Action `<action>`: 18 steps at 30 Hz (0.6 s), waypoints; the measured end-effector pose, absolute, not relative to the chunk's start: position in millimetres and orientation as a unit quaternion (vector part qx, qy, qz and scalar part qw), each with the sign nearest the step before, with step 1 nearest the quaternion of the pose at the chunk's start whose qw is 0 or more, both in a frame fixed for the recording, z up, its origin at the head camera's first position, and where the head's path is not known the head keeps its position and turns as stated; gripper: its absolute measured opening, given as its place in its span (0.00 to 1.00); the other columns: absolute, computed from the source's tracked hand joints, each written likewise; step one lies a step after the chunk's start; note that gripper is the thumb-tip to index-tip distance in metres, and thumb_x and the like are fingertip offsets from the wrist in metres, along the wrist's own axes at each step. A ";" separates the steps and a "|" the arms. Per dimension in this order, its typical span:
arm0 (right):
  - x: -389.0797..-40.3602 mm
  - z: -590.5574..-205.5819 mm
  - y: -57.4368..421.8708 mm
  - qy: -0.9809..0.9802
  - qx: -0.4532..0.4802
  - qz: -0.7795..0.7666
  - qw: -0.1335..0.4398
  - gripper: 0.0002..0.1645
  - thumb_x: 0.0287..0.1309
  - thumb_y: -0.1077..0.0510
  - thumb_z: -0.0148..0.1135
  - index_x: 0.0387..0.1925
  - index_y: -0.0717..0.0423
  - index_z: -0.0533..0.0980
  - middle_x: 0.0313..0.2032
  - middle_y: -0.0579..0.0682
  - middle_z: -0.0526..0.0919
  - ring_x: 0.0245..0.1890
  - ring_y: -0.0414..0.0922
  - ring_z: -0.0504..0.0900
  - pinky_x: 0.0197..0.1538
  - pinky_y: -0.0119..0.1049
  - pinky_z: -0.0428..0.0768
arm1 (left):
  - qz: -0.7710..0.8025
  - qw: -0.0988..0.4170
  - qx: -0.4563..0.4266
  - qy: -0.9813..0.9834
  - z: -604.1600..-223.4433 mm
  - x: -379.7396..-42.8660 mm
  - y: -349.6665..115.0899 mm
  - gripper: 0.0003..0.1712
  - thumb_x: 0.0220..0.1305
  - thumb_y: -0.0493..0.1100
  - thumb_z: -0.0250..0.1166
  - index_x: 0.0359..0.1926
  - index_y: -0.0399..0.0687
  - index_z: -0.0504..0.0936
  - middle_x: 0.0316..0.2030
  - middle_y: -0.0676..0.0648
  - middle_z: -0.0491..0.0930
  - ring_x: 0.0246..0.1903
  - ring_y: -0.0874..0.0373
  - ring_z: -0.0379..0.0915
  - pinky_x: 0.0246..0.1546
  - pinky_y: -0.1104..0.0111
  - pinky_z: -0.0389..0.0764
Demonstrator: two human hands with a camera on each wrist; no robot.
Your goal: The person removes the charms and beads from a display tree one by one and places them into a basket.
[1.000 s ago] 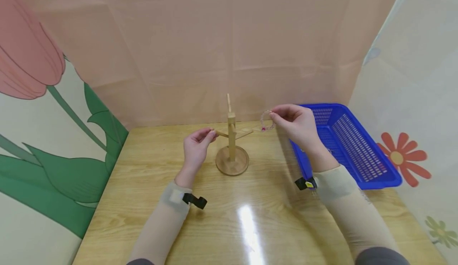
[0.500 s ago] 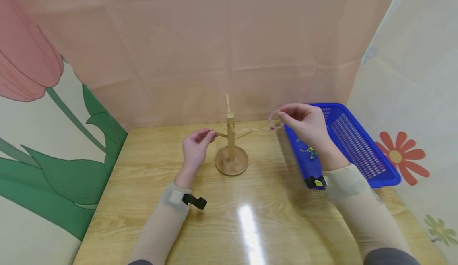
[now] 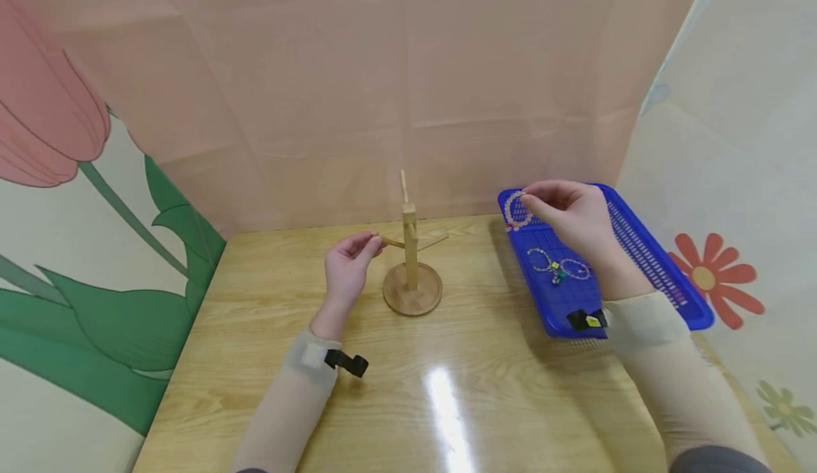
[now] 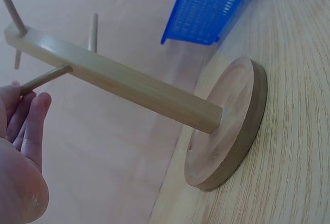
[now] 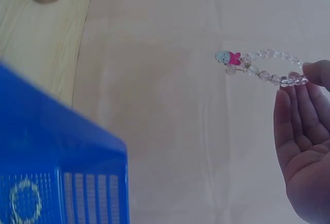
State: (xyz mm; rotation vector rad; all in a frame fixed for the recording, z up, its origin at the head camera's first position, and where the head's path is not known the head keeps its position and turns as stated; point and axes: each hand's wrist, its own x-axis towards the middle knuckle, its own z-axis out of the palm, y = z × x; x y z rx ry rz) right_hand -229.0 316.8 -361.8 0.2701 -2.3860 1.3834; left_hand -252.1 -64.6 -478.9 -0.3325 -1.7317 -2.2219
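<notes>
My left hand (image 3: 347, 267) pinches the tip of a left-pointing peg on the wooden stand (image 3: 411, 257). The stand is a square post with several thin pegs on a round base (image 4: 227, 146). Up over the far left corner of the blue basket, my right hand (image 3: 574, 221) pinches a bracelet (image 5: 270, 77) of clear, pinkish beads between thumb and fingers. From the bracelet's far end hangs a pink and pale blue charm (image 5: 228, 58). Inside the basket lie more beaded bracelets (image 3: 540, 260), with yellow and green charms.
The blue plastic basket (image 3: 542, 310) with perforated walls stands at the right of the wooden table (image 3: 383, 388). Behind it all hangs a pinkish backdrop (image 3: 306, 104). Printed flower panels border both sides.
My right hand has moved right with the bracelet, from near the stand to over the basket, uncovering the bracelets in it. My left hand keeps hold of the peg.
</notes>
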 end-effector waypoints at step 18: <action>-238.5 -370.5 366.8 -0.892 0.069 0.424 0.141 0.20 0.69 0.45 0.74 0.50 0.56 0.89 0.38 0.36 0.90 0.36 0.35 0.85 0.36 0.21 0.81 | -0.777 0.162 -0.113 -0.598 -479.9 -254.5 -66.8 0.13 0.69 0.30 0.72 0.48 0.19 0.84 0.37 0.47 0.91 0.35 0.59 0.90 0.43 0.64 0.92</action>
